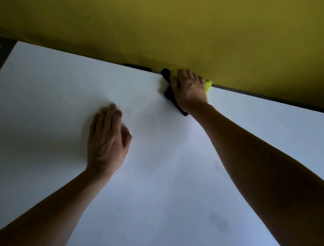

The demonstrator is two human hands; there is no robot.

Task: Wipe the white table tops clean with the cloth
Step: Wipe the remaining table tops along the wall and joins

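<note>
Cloth [169, 95] under pressing right hand [188, 89] at table [162, 181] far edge, left hand [106, 140] flat, fingers relaxed.

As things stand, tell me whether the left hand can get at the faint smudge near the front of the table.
Probably yes. The left hand rests flat on the white table, holding nothing, and bare surface lies between it and the smudge. But the cloth is under the right hand.
</note>
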